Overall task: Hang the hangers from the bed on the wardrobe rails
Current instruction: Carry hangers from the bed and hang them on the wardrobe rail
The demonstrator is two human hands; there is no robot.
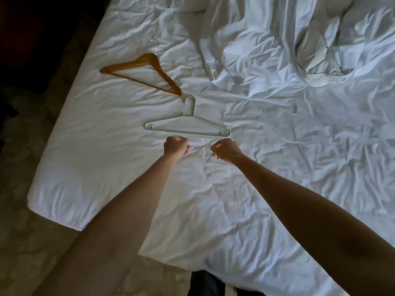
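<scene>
A pale green plastic hanger point(188, 127) lies flat on the white bed sheet point(106, 159), hook pointing away from me. Beyond it to the left rests a brown wooden hanger point(154, 63) with a metal hook; its near tip almost touches the green hook. My left hand point(177, 145) hovers just short of the green hanger's bottom bar, fingers curled into a loose fist, holding nothing. My right hand point(226, 150) is beside it, near the hanger's right end, fingers also curled and empty. No wardrobe is in view.
A rumpled white duvet point(299, 60) is bunched over the far right of the bed. The bed's left edge and near corner point(70, 221) border a dim patterned carpet point(27, 242). Dark clothing of mine point(205, 283) shows at the bottom.
</scene>
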